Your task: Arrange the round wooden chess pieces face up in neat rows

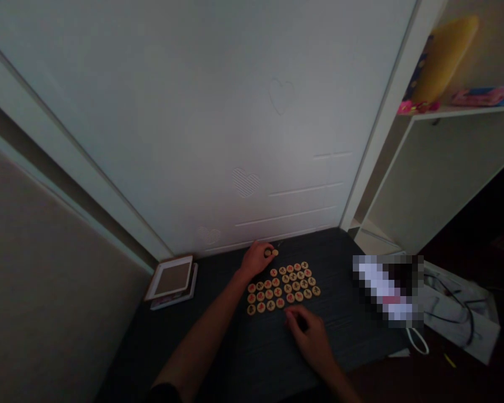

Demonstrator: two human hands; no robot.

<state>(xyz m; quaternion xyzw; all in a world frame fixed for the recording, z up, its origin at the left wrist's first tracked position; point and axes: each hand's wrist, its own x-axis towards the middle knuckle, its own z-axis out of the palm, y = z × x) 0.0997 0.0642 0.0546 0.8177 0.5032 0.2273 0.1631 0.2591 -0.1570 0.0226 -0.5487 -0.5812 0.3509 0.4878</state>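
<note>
Several round wooden discs with red or dark characters (278,291) lie in rows on the dark tabletop (260,352). Beyond the upper left of the rows, my left hand (257,258) has its fingers curled at two pale discs (275,253) near the table's back edge; one sits between thumb and fingers. My right hand (306,330) rests just in front of the nearest row, thumb and fingertips pressed together. Whatever those right fingertips might hold is too small or dark to make out.
A pale-framed flat object (173,276) lies on another at the table's back left. A white panel (218,140) rises behind the table. Right of it are a shelf (466,112), a blurred-out item (386,291) and a white bag (462,313) with dark cables.
</note>
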